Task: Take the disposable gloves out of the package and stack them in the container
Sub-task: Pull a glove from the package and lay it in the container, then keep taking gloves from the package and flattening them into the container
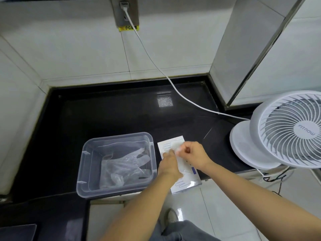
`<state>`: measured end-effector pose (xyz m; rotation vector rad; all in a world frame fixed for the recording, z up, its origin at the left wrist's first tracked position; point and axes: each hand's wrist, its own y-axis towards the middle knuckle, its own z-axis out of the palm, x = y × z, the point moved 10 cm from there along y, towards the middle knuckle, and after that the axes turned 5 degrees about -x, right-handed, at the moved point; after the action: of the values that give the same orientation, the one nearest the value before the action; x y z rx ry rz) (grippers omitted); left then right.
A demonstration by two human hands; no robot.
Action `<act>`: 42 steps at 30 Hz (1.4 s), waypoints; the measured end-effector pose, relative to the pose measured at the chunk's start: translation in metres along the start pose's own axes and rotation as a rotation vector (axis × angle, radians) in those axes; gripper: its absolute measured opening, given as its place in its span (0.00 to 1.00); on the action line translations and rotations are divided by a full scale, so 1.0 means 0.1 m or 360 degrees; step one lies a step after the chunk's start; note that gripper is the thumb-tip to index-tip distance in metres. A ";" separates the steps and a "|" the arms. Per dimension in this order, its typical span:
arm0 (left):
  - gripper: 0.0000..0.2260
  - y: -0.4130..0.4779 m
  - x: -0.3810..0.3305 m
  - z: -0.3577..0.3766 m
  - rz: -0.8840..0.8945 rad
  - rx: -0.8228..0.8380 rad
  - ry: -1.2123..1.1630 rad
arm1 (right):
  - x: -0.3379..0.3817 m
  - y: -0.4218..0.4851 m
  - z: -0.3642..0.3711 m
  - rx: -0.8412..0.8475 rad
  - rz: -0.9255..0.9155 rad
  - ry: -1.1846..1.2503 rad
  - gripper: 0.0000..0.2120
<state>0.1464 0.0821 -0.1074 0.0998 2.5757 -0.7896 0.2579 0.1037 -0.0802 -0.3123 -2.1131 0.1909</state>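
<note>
A flat white glove package (185,184) printed with glove outlines lies on the black counter (112,115), its near end hanging over the front edge. Left of it stands a clear plastic container (86,171) holding clear disposable gloves (125,166) in a loose pile. My left hand (169,164) rests on the package's middle with its fingertips at the opening. My right hand (193,153) pinches a bit of clear glove film (178,151) at the same spot. Both hands cover much of the package.
A white desk fan (284,131) stands at the right end of the counter, its white cable (156,66) running up to a wall socket (126,13). Tiled walls enclose the counter at back and left. A metal-edged column (243,49) rises at back right.
</note>
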 end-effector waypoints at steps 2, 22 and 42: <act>0.42 0.01 0.00 0.01 0.0020 -0.0008 0.0005 | 0.04 0.05 -0.08 -0.0099 0.0002 0.0207 0.06; 0.16 0.13 0.01 -0.38 -0.0029 -0.0135 -0.0464 | 0.84 0.18 -0.41 -0.0165 -0.0179 0.0876 0.05; 0.14 -0.32 1.77 -1.55 -0.0312 -0.0344 -0.2148 | 1.30 0.14 1.13 0.0678 0.0188 0.0781 0.11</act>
<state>-0.0798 0.1297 -0.0527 -0.5649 1.3496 -0.3741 0.0976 0.1539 -0.0387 -0.2017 -1.5242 0.5651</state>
